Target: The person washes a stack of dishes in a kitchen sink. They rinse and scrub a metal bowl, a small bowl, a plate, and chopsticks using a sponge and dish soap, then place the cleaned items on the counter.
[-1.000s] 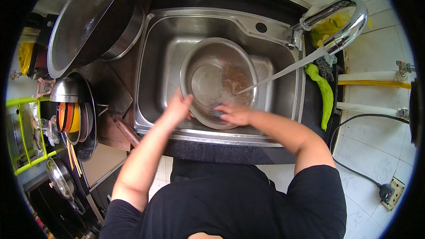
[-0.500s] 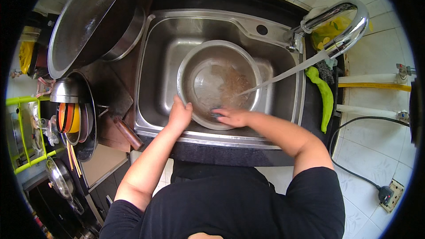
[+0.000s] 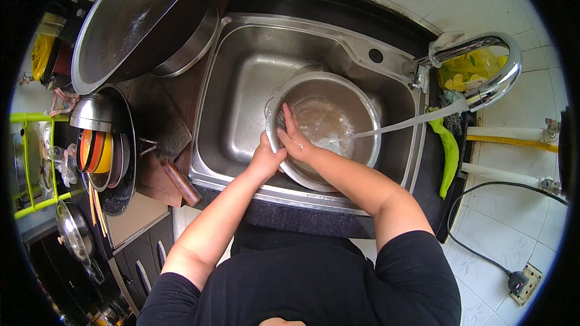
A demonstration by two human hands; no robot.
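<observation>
A round metal basin (image 3: 368, 95) stands tilted in the steel sink (image 3: 241, 66). My left hand (image 3: 264, 162) is closed on its rim at the near left, thumb toward the inside. Inside the basin, my right hand (image 3: 295, 142) lies against the left inner wall with its fingers stretched out. A small dark patch shows beside those fingers; I cannot make out what it is. Running water from the chrome faucet (image 3: 496, 87) streams into the basin, where shallow, rippling water covers the bottom.
A big wok (image 3: 130, 30) leans at the upper left, over a metal pot (image 3: 190, 51). Stacked bowls (image 3: 95, 111) and a cleaver with a wooden handle (image 3: 180, 181) are at the left. A long green pepper (image 3: 448, 157) lies on the dark counter right of the sink.
The basin has shifted right in the sink and tips more. My right hand has moved from the near side to the left inner wall. My left hand stays at the rim.
</observation>
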